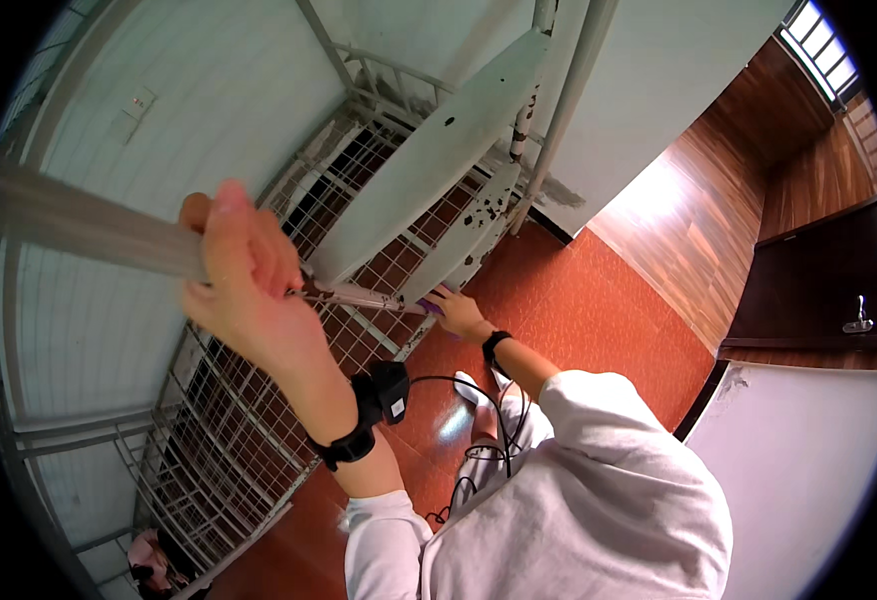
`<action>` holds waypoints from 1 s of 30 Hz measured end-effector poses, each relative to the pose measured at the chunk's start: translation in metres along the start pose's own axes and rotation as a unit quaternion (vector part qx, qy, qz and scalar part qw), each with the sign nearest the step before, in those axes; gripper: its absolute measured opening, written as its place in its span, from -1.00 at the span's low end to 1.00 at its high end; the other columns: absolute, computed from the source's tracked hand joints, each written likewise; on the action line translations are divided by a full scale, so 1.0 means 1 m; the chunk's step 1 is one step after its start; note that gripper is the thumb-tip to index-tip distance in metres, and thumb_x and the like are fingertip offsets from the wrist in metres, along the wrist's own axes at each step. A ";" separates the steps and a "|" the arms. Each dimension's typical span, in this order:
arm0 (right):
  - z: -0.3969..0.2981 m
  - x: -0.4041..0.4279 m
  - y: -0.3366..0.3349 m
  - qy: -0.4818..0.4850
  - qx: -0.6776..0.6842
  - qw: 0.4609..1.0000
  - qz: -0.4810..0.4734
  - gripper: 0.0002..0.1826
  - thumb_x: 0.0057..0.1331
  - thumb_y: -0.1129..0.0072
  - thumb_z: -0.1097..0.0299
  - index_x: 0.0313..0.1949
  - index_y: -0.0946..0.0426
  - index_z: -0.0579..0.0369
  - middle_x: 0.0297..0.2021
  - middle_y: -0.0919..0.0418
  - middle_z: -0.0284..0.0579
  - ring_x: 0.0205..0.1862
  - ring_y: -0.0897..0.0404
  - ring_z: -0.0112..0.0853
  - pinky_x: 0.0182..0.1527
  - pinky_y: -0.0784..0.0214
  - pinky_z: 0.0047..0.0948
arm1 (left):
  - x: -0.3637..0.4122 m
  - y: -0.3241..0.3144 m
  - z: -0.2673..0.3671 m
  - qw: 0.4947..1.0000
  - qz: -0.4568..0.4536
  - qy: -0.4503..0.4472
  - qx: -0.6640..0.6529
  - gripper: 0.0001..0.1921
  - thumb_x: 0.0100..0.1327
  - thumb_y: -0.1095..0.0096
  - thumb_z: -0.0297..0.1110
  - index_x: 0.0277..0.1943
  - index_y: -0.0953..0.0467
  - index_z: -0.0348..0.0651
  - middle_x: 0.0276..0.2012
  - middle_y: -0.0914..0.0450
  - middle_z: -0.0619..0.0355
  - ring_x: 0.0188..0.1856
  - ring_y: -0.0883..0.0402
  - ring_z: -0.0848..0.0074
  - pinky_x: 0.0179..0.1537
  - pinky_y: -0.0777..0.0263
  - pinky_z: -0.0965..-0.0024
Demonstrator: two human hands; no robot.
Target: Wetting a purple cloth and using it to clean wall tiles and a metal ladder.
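My left hand point(258, 292) is raised near the camera, its fingers curled around a pale metal rail point(101, 225) of a bed frame. Lower down and farther away, my right hand point(459, 309) presses a purple cloth point(432, 303) against a white metal tube point(367, 295) of the frame. Most of the cloth is hidden under my fingers. Just above that hand are two long, pale metal panels, a larger one point(431, 157) and a smaller one point(468, 229), both with chipped paint. A wire mesh bed base point(258, 420) lies below and behind them.
Both wrists wear black straps; the left one carries a black device point(389, 391) with a cable. Loops of cable point(507, 442) hang by my legs. Red-brown flooring point(551, 300) lies underfoot. A dark door point(806, 277) stands at right, and pink fabric point(150, 559) rests at lower left.
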State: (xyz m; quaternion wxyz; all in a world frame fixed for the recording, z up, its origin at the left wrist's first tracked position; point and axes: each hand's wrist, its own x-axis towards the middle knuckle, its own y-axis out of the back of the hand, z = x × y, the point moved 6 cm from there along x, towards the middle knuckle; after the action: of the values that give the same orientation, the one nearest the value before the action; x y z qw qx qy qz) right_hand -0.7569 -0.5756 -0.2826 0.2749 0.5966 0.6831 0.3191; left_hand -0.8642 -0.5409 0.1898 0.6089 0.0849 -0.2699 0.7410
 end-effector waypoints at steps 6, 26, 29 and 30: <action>0.089 0.031 0.079 -0.032 -0.104 0.993 0.040 -0.49 0.16 -0.09 0.34 0.15 -0.36 -0.30 0.26 -0.23 -0.30 0.03 -0.49 -0.11 -0.06 -0.47 -0.19 | 0.002 -0.001 -0.001 1.000 0.025 0.004 -0.003 -0.60 0.22 -0.07 -0.42 -0.63 -0.04 0.00 -0.82 -0.03 0.37 -0.80 0.13 0.77 -0.76 0.22 0.59; 0.100 0.040 0.105 -0.061 -0.090 0.993 -0.035 -0.48 0.17 -0.06 0.31 0.16 -0.32 -0.25 0.24 -0.25 -0.25 0.04 -0.47 -0.02 -0.03 -0.45 -0.13 | 0.001 0.003 -0.002 0.999 0.024 -0.022 -0.009 -0.66 0.27 0.03 -0.41 -0.59 -0.04 -0.04 -0.83 -0.02 0.36 -0.81 0.16 0.75 -0.78 0.21 0.59; 0.126 0.050 0.129 -0.064 -0.112 0.989 0.069 -0.59 0.17 -0.08 0.28 0.05 -0.37 -0.09 0.08 -0.32 -0.08 -0.14 -0.50 0.01 -0.17 -0.44 -0.06 | 0.001 0.004 -0.004 1.000 0.007 -0.020 -0.021 -0.66 0.26 0.03 -0.42 -0.59 -0.04 -0.03 -0.83 -0.02 0.35 -0.81 0.16 0.76 -0.78 0.19 0.60; 0.129 0.049 0.123 -0.091 -0.122 0.985 0.076 -0.53 0.14 -0.10 0.33 0.09 -0.35 -0.17 0.18 -0.24 -0.20 -0.10 -0.48 0.04 -0.13 -0.43 -0.05 | 0.002 0.004 -0.005 0.999 0.012 -0.028 -0.021 -0.66 0.25 0.02 -0.42 -0.59 -0.04 -0.03 -0.83 -0.02 0.35 -0.81 0.17 0.76 -0.79 0.19 0.61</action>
State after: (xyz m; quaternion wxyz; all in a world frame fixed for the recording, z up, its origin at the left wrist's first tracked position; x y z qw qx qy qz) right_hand -0.5878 -0.5024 -0.2718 0.3819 0.6350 0.5640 0.3645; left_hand -0.8673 -0.5368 0.1859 0.5940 0.0893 -0.3032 0.7398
